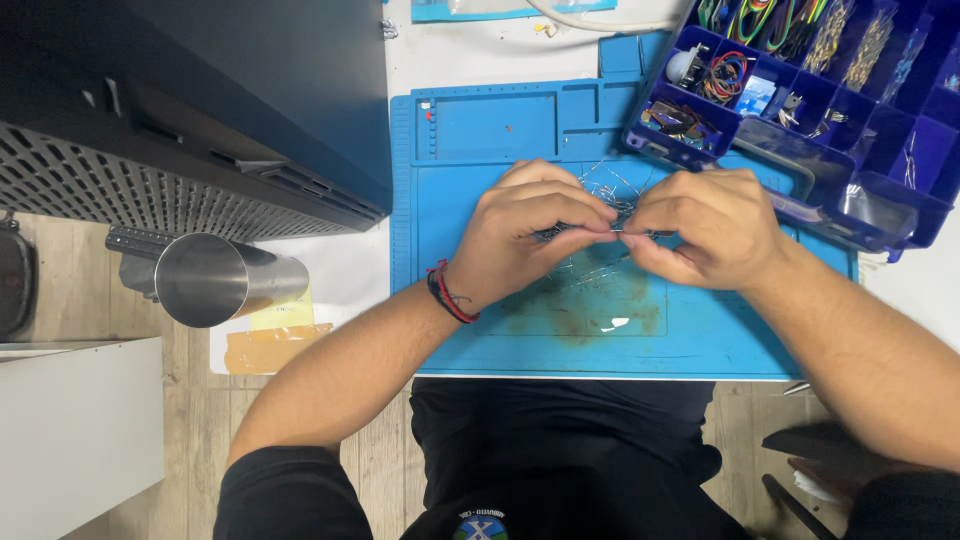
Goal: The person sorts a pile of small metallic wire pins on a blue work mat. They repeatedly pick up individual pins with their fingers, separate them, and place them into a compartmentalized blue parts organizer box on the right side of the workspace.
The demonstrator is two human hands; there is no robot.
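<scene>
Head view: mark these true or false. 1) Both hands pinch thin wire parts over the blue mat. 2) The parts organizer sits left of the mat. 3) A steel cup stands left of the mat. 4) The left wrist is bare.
1) True: the left hand and right hand meet on thin wire parts above the blue mat.
2) False: the parts organizer is at the mat's upper right.
3) True: the steel cup.
4) False: it wears a red and black band.

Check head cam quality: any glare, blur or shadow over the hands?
Head view: even light, sharp on left hand and right hand; the thin wires between them are too fine to resolve; soft glare on steel cup; dark case underexposed.
</scene>
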